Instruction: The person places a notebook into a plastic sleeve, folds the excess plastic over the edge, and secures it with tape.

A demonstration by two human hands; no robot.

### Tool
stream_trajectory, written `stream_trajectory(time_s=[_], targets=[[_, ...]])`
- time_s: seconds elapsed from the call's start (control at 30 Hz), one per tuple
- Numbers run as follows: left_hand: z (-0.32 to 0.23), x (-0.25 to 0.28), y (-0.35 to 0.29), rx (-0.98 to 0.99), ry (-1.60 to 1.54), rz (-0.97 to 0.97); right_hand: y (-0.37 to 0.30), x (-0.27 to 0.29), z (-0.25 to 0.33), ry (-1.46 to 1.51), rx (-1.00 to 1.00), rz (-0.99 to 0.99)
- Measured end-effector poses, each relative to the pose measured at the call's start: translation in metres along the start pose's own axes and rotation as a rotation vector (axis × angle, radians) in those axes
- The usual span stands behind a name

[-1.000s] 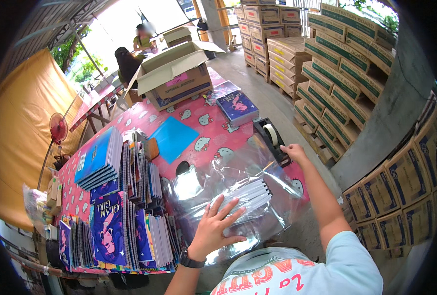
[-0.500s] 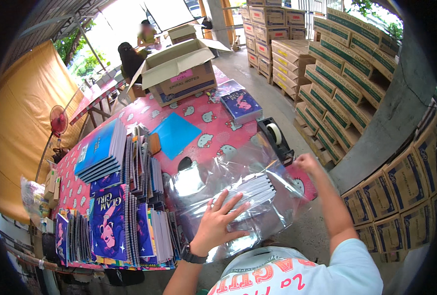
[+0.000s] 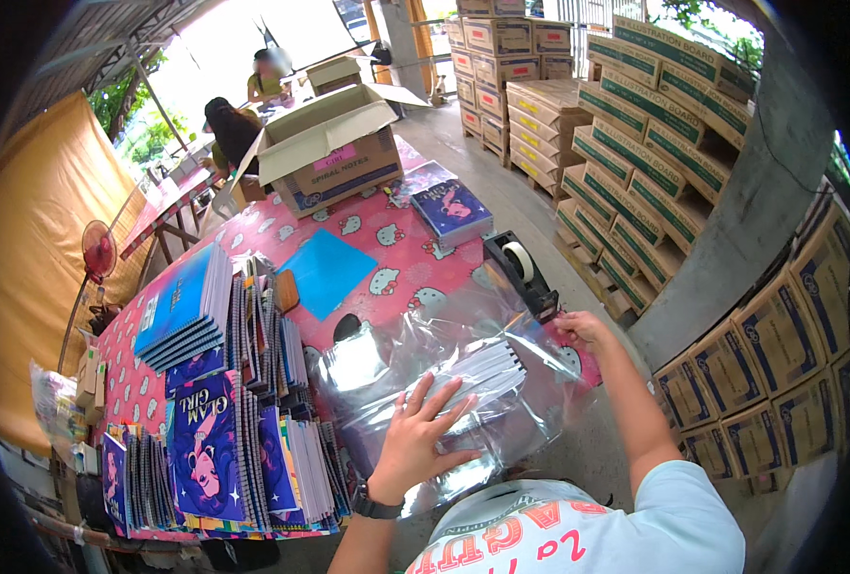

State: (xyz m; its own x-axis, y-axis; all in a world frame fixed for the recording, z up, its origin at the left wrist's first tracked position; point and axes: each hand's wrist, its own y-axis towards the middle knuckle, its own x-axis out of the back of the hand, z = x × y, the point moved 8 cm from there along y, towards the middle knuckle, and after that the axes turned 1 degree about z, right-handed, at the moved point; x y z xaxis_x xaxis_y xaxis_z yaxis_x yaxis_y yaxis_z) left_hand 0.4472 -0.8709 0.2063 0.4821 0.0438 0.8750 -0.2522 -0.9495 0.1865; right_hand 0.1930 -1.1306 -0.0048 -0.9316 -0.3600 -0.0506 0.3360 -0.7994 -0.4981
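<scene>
My left hand [image 3: 427,430] lies flat with fingers spread, pressing on a clear plastic wrapper [image 3: 368,402]. Under the plastic shows a stack of spiral notebooks [image 3: 492,371], white page edges and dark coils visible. At the table's right edge, my right hand [image 3: 586,330] has its fingertips pinched together beside the cutter end of a black tape dispenser [image 3: 523,275]. Whatever those fingertips hold is too small to make out. A roll of clear tape [image 3: 518,260] sits in the dispenser.
Several stacks of spiral notebooks [image 3: 205,440] cover the table's left side. A blue sheet [image 3: 327,273], a purple notebook stack [image 3: 452,210] and an open carton [image 3: 334,172] lie farther back. Cartons [image 3: 635,172] are piled to the right. Two people [image 3: 232,129] sit beyond the table.
My right hand's fingers have come closer to the dispenser's cutter end, reaching out from a more curled shape. The left hand stays on the plastic. The whole view has shifted slightly.
</scene>
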Motion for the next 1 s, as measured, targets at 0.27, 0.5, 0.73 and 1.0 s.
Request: stream_trajectory(time_s=[0.27,0.5,0.73,1.0], targets=[[-0.001,0.003,-0.002,0.017,0.027,0.039,-0.017,0.016,0.09,-1.209,0.375,-0.608],[0.002,0.0,0.001,0.009,0.053,0.049,-0.14,-0.189,0.164,-0.662,0.455,0.626],[0.002,0.004,-0.003,0.022,0.045,0.019,-0.145,-0.243,0.156,-1.353,0.421,0.539],[0.011,0.007,-0.014,-0.025,0.014,-0.236,-0.146,-0.172,0.183,-1.605,0.547,0.248]])
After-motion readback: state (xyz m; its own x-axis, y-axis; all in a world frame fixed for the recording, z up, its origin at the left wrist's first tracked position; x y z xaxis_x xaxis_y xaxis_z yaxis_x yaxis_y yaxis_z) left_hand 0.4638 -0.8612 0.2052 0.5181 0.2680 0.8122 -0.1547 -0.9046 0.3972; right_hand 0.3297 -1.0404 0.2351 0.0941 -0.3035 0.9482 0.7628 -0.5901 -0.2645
